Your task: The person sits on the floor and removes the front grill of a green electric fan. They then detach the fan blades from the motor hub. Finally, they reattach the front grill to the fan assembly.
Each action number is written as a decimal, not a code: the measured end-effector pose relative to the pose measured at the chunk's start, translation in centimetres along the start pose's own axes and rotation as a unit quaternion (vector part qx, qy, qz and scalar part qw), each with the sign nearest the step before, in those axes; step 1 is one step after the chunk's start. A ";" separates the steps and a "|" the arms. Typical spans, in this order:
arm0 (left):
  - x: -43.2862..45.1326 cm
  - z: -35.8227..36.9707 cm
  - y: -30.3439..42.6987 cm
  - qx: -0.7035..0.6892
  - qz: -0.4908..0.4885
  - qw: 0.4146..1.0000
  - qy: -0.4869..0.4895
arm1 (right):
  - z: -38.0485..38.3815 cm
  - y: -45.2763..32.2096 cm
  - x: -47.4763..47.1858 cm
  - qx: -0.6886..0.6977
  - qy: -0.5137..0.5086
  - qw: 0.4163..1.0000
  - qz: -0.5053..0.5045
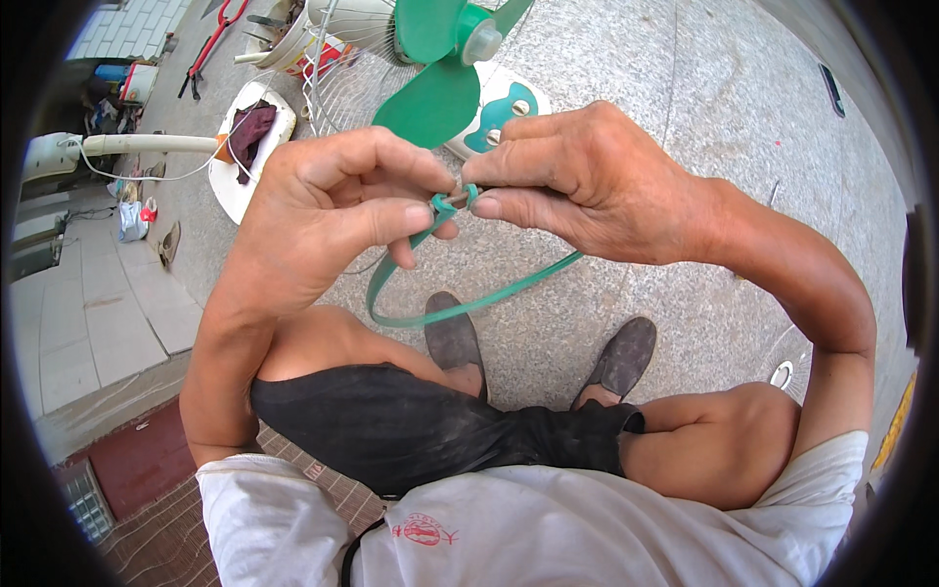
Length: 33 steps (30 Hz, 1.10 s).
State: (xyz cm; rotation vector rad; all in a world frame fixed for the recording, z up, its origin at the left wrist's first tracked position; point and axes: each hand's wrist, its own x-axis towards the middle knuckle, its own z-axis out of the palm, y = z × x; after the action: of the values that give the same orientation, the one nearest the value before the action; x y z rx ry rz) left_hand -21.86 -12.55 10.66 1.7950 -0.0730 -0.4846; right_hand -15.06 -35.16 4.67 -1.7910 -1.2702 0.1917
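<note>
Between my two hands is a thin green plastic band [469, 314], likely a fan guard's clamp ring, bent into a loop that hangs toward my knees. Its two lugged ends face each other, with a short metal screw [459, 198] bridging the gap. My left hand [315, 198] pinches the left end between thumb and fingers. At the other end, the thumb and forefinger of my right hand [609, 183] grip the band by its lug. Just beyond my hands stands an electric fan with green blades [433, 106]; the front of its blades is uncovered.
The fan's white base [539, 99] has a teal control panel. A wire guard [317, 73] sits behind the blades. To the left, a dark cloth [251, 136] lies on another white base [220, 183]. A bucket [286, 48] holds tools. A wire grille [782, 376] is beside my right knee.
</note>
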 end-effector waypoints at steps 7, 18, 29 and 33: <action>0.5 0.3 -0.2 -0.025 0.024 0.999 0.009 | -0.8 0.1 0.1 -0.023 0.002 1.000 -0.013; 2.0 0.6 -1.0 -0.035 0.001 0.999 0.007 | -0.4 0.9 -0.3 -0.010 0.035 0.999 0.016; 3.2 2.0 -1.0 -0.011 -0.025 0.999 -0.045 | -1.6 0.7 -1.8 0.041 0.031 0.995 0.087; 4.0 3.0 -1.1 -0.024 -0.030 0.998 -0.057 | -2.2 1.0 -2.7 0.062 0.040 0.991 0.111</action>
State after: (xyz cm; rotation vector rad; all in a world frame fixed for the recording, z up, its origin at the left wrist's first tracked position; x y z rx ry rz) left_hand -19.55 -16.15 7.92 1.7259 -0.0860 -0.6261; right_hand -14.35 -38.73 4.23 -1.8120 -0.9789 0.3136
